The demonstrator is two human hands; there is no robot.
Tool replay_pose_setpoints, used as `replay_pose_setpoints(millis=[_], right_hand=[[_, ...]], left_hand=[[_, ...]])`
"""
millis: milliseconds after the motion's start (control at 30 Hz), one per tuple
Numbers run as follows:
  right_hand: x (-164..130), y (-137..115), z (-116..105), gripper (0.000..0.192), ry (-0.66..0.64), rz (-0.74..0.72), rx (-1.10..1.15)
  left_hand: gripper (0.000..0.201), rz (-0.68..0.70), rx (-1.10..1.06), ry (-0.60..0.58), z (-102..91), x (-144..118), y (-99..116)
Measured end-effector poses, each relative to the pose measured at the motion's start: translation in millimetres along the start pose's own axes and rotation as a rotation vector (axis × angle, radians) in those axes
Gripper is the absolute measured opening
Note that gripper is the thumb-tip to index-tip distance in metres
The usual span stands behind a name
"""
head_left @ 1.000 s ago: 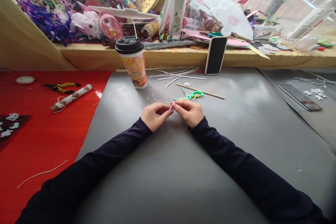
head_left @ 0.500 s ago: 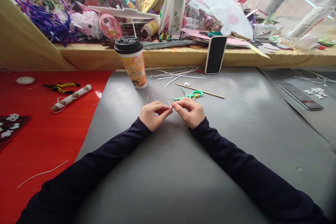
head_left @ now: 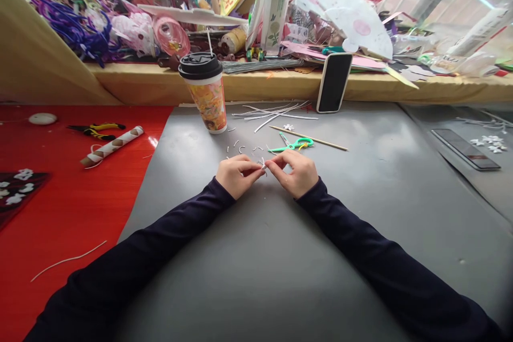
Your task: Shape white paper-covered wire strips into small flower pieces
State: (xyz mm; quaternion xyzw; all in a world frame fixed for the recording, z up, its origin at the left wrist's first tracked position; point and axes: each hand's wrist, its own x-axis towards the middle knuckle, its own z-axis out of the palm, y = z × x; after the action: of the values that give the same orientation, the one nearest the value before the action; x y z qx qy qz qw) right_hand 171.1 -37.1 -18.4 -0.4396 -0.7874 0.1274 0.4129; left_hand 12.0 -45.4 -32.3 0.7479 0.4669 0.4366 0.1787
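Over the grey table mat (head_left: 256, 256), my left hand (head_left: 236, 175) and my right hand (head_left: 295, 172) meet fingertip to fingertip. Both are closed in a pinch on a small white strip piece (head_left: 263, 164), with thin ends sticking out above and below the fingers; most of it is hidden. Just beyond my right hand lie green-handled scissors (head_left: 294, 144) with their blades apart. Short white offcuts (head_left: 241, 149) are scattered past my left hand. Farther back are a wooden stick (head_left: 320, 141), a small white flower shape (head_left: 288, 127) and long white strips (head_left: 280, 112).
A lidded paper cup (head_left: 208, 101) stands at the back left, and a phone (head_left: 334, 83) leans upright against the ledge. Pliers (head_left: 98, 131) and a wrapped tube (head_left: 114, 147) lie on the red surface. Another phone (head_left: 465, 148) lies flat at right. Craft materials crowd the ledge.
The view has shifted slightly, so things sit a little further right. My right fingertips have drawn slightly away from my left ones, and the white piece's upper end stands more upright.
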Motion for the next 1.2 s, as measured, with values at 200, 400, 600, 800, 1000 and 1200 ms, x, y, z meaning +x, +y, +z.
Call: replay_pose_setpoints(millis=[200, 400, 600, 800, 1000, 1200], right_hand=[[-1.0, 0.0, 0.2, 0.018, 0.025, 0.033, 0.054], [0.9, 11.4, 4.1, 0.017, -0.009, 0.061, 0.253], [0.3, 11.6, 5.9, 0.018, -0.040, 0.112, 0.331], [0.5, 11.7, 5.5, 0.019, -0.039, 0.136, 0.372], [-0.6, 8.1, 6.5, 0.026, -0.074, 0.165, 0.436], [-1.1, 7.7, 6.4, 0.020, -0.106, 0.218, 0.446]], left_hand=[[0.019, -0.077, -0.110, -0.035, -0.1, 0.7, 2.0], [0.028, -0.331, -0.447, -0.192, 1.7, 2.5, 4.5], [0.026, -0.322, -0.407, -0.172, 1.1, 2.0, 5.8], [0.029, -0.346, -0.552, -0.155, 2.0, 2.9, 4.7], [0.025, -0.284, -0.532, -0.014, -0.2, 5.0, 6.4], [0.019, -0.152, -0.471, 0.024, -2.2, 5.5, 8.3]])
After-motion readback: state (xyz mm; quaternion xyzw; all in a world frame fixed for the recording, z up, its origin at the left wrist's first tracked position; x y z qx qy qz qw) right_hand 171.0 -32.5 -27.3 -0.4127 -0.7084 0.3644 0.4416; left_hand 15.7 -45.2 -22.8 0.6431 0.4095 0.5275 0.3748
